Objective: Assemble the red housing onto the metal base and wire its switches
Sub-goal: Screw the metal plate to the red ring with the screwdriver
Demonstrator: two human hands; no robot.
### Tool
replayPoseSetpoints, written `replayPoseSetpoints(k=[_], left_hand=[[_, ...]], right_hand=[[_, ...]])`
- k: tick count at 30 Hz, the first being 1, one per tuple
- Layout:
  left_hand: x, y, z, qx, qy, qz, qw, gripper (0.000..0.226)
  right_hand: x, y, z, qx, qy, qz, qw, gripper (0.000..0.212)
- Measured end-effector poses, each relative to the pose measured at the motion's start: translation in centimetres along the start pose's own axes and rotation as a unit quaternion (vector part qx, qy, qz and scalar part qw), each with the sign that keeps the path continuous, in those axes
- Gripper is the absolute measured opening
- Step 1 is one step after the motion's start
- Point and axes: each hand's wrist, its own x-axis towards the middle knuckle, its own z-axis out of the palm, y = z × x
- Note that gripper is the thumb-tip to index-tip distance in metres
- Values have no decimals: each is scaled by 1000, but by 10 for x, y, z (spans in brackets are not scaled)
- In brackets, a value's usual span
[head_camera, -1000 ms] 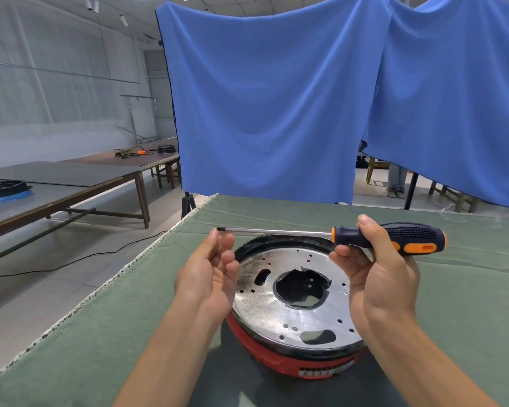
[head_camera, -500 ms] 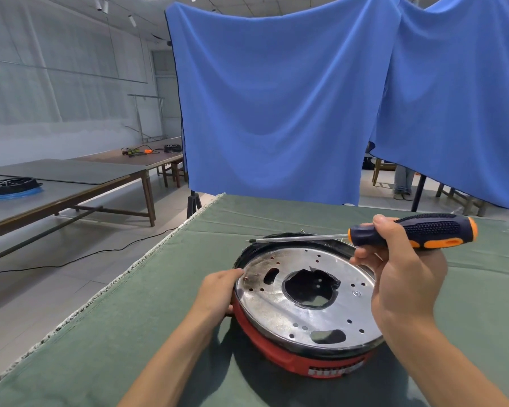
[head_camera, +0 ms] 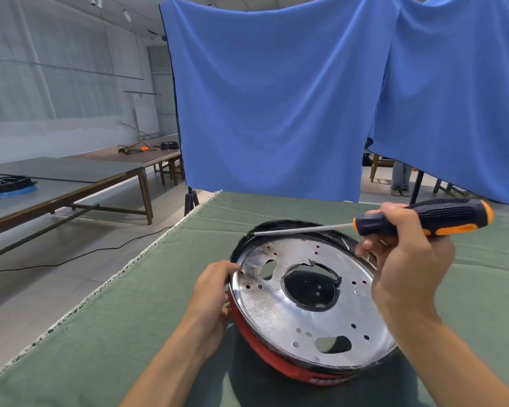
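One metal base is sitting on one red housing, both resting on the green table cover. Left hand is gripping the left rim, fingers curled closed on it. Right hand is closed around one screwdriver, held above. Assembly is looking rigid, moderately heavy, sheet edge probably sharp (rim hold seems best).

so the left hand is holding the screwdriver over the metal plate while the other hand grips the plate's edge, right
Not quite: the hands are swapped. The head view shows the right hand holding the screwdriver over the metal plate, while the left hand grips the plate's edge.
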Motion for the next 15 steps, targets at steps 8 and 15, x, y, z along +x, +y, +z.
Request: replayPoseSetpoints(k=[8,15], left_hand=[[-10,3,2,-116,-61,25,991,14],[-17,0,10,-181,-71,21,981,9]], right_hand=[[13,-10,-2,34,31,-10,999,30],[11,-8,-2,22,23,-24,999,25]])
